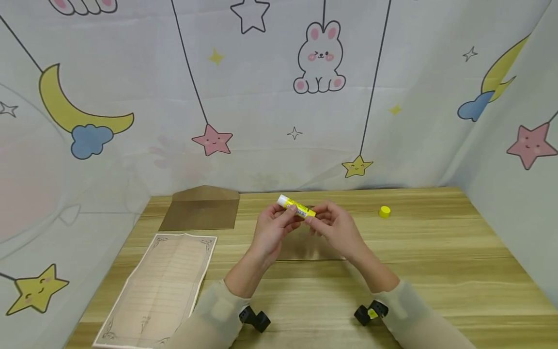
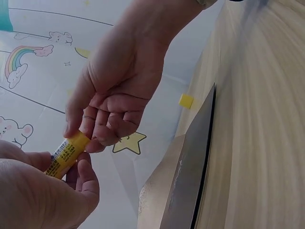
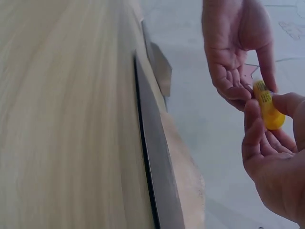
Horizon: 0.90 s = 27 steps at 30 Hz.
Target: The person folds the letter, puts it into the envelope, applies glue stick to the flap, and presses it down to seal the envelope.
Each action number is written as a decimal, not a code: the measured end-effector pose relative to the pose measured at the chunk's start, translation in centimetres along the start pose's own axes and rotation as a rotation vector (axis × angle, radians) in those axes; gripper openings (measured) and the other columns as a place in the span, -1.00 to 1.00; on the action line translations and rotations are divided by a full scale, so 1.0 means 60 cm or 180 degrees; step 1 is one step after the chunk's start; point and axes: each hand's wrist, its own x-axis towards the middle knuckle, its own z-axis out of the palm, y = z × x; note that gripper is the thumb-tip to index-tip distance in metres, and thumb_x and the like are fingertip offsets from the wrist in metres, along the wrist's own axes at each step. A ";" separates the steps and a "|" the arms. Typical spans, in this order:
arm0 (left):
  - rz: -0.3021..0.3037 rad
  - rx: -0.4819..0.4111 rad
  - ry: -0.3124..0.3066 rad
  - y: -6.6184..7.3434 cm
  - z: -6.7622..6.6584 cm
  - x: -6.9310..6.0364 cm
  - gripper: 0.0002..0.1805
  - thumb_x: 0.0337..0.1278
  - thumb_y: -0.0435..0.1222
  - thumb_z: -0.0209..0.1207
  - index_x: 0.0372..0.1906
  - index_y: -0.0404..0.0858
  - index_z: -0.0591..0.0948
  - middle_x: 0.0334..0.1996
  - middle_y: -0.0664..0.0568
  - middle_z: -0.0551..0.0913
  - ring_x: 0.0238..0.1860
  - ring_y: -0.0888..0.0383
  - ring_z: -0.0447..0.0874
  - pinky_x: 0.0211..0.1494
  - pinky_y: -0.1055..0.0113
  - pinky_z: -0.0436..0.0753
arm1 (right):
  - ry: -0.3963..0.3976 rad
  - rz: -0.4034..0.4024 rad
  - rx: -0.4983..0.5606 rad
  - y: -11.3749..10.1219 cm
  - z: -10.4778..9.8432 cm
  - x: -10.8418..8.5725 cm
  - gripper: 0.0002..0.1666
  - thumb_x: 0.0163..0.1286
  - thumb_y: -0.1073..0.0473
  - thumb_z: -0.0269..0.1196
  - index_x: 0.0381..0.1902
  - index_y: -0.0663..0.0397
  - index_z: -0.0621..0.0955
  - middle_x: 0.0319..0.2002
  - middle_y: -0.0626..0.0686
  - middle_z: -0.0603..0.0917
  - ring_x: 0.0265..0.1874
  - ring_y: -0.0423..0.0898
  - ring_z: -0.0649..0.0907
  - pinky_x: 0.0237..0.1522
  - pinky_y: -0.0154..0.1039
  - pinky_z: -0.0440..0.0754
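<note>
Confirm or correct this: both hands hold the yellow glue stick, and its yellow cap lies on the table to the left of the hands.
The side is wrong. The left hand and right hand do hold the yellow glue stick, but the head view shows the yellow cap lying on the table to their right, not left.

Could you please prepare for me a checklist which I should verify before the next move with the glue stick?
1. Cap removed: ok; the yellow cap is on the table, apart from the glue stick.
2. Grip: ok; the left hand holds the barrel, the right hand pinches the yellow end.
3. White end unobstructed: ok; no finger covers its tip.
4. Brown envelope within reach: ok; it lies beneath the hands.
5. Patterned paper out of the way: ok; it lies off to the left.
6. Enough glue exposed: cannot tell.
</note>
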 end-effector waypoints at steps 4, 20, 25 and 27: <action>0.0009 0.0036 -0.0055 -0.001 0.000 0.000 -0.69 0.50 -0.37 0.27 0.13 -0.50 0.52 -0.10 -0.16 0.73 -0.12 0.10 0.79 -0.03 0.33 0.75 | -0.0209 0.0876 0.1126 0.002 -0.007 0.004 -0.74 0.64 0.13 0.25 -0.01 0.27 0.59 -0.25 0.19 0.75 -0.41 -0.10 0.72 -0.27 -0.26 0.73; 0.0014 -0.0018 0.0072 0.002 -0.002 -0.001 -0.70 0.50 -0.38 0.26 0.13 -0.49 0.53 -0.08 -0.17 0.73 -0.12 0.10 0.78 -0.05 0.34 0.74 | 0.0337 -0.1335 -0.1534 0.002 0.008 -0.002 -0.58 0.32 0.34 0.53 0.06 0.18 0.61 -0.22 0.03 0.74 -0.36 -0.15 0.71 -0.36 -0.27 0.74; 0.0020 -0.0003 0.0048 0.001 -0.002 0.000 -0.71 0.50 -0.38 0.26 0.12 -0.49 0.53 -0.09 -0.16 0.73 -0.13 0.10 0.78 -0.05 0.34 0.74 | 0.0384 -0.1311 -0.1393 0.008 0.006 -0.002 -0.66 0.33 0.34 0.52 0.00 0.16 0.64 -0.28 -0.01 0.73 -0.39 -0.15 0.70 -0.37 -0.29 0.73; 0.0019 -0.0004 0.0055 0.000 -0.002 0.000 -0.71 0.50 -0.38 0.27 0.12 -0.48 0.54 -0.09 -0.15 0.73 -0.12 0.11 0.78 -0.04 0.34 0.74 | 0.0298 -0.0984 -0.0980 0.010 0.004 -0.001 -0.70 0.37 0.34 0.50 -0.01 0.19 0.65 -0.28 0.04 0.74 -0.39 -0.11 0.72 -0.34 -0.24 0.75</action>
